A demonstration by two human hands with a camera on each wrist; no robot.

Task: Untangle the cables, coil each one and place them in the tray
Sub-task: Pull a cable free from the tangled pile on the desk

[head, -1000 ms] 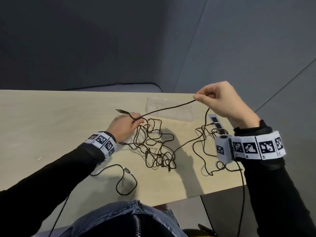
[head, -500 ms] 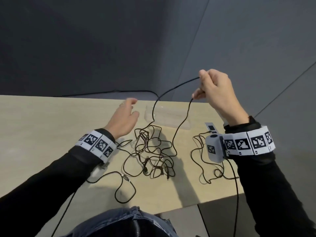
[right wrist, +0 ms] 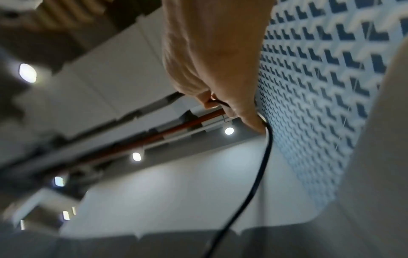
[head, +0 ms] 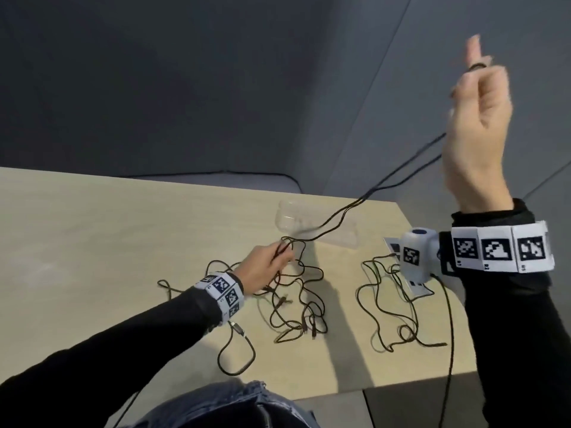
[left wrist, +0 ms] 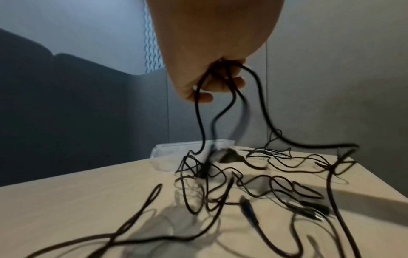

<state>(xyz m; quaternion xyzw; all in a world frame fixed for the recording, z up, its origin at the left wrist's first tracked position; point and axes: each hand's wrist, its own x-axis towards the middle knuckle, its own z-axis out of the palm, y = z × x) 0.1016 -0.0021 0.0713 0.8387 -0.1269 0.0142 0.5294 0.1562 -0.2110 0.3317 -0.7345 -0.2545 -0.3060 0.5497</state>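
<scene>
- Cable being drawn out (head: 346, 211): a doubled black strand runs taut from the tangle, over the tray, up to the raised right hand. It is in the air, not yet free of the rest.
- Tangle (head: 296, 291): loose black loops with several plug ends lie on the surface in front of the left hand. A separate cluster of loops (head: 389, 304) lies to the right, near the surface's edge, and one more loop (head: 238, 356) sits near the front edge.
- Right hand (head: 479, 118): held high, well clear of the surface, grip clenched on the cable being drawn out, which is looped over a finger. Pull along the line of the strand, steadily; a jerk is likely to tighten any knot below.
- Left hand (head: 262, 267): low at the top of the tangle, fingers curled round several strands there. In the left wrist view the strands (left wrist: 220, 97) hang down out of the fist. Best to slacken this grip enough for the chosen cable to slide while the others are pinned down.
- Tray (head: 287, 220): clear plastic, behind the tangle towards the far edge, apparently holding no coil yet. The taut strand passes above it; keep it high, as the light tray may be dragged.
- Judgement: untangling stage, early; no cable is coiled.
</scene>
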